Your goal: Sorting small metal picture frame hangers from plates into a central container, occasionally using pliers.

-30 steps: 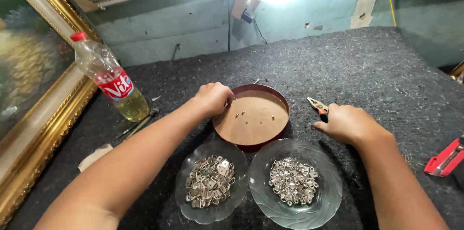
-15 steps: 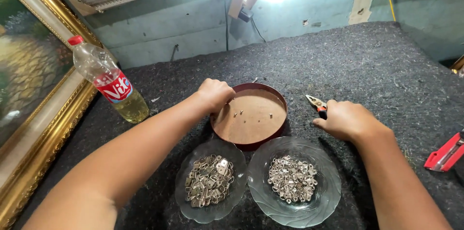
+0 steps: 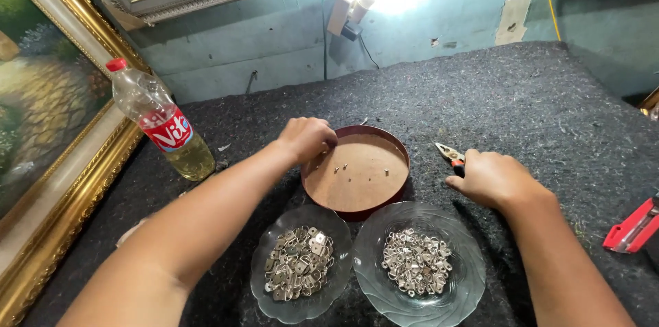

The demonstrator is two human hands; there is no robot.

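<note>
In the head view, the left hand (image 3: 307, 138) rested at the centre of the frame on the rim of the round brown tray (image 3: 357, 174), fingers curled, holding nothing clearly visible. The right hand (image 3: 489, 177), centre right, closed over the pliers (image 3: 448, 155) on the grey felt table (image 3: 535, 100)

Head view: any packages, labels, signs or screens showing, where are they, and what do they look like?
Plastic bottle: stands tilted at the table's left, by the gilt picture frame; clear, red cap, yellowish liquid in its lower part.
Bottle label: a red band with white lettering around its middle.
No signs or screens in view.
</note>
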